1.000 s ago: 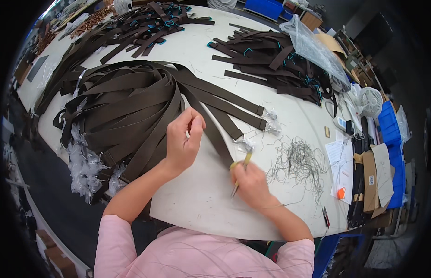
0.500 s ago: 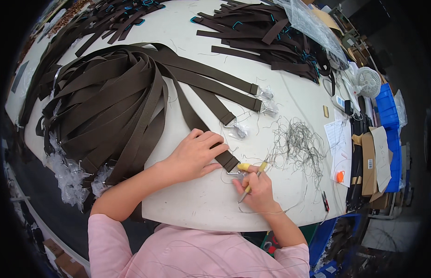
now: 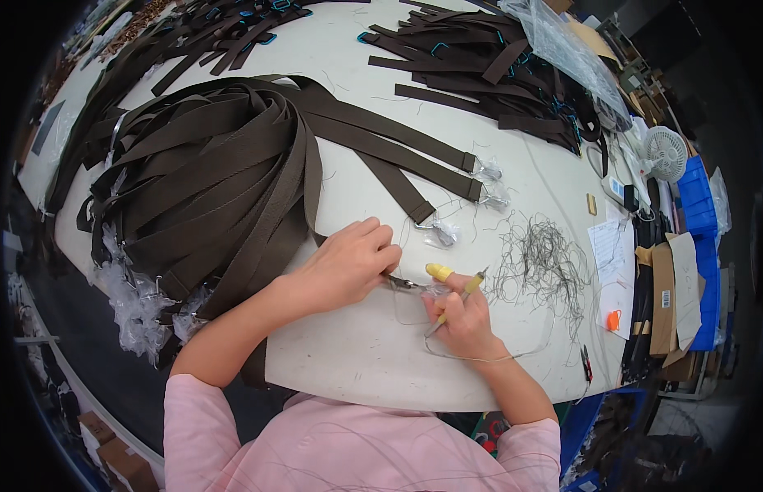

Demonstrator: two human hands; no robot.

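Fingers point(image 3: 373, 246) of the left hand point(image 3: 344, 266) are curled down, clamped on a brown strap end point(image 3: 398, 281) at frame centre; thread snips point(image 3: 457, 299) are gripped in the right hand point(image 3: 463, 320), wrist flat on the white table point(image 3: 357, 361).

Bright, even light; fisheye-bent, dark rim

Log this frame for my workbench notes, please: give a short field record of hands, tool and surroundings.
left hand: pressing down the end of a brown strap
right hand: holding yellow-handled thread snips
thumb: yellow finger cot
table: white, rounded edge
right of hands: pile of cut threads
far side: more dark straps, small fan
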